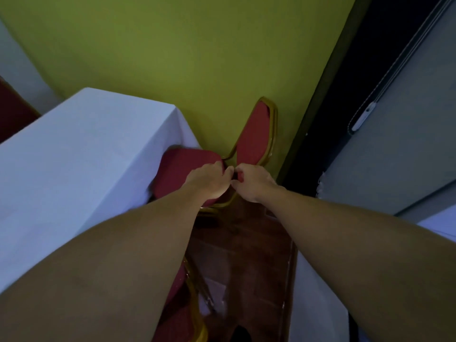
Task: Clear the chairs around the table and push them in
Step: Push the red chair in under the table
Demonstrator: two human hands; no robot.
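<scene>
White cloth is draped over the table at the left, and nothing is seen on the part in view. A red chair with a gilt frame is set at the table's corner, its seat partly tucked under the hanging cloth and its back turned toward the green wall. No loose item is seen on the seat, so it is judged cleared; the pushing-in looks partly done, since much of the seat is still outside the table edge. A second red chair is glimpsed lower down, mostly hidden by the forearm, and its place cannot be judged.

The left hand is laid on the rear edge of the seat, its fingers curled down over it. Just beside it, the right hand is closed where seat and back meet, the fingers bent into a near fist; it seems the frame is gripped, though blur makes this uncertain. At the far right a grey panel is seen.
</scene>
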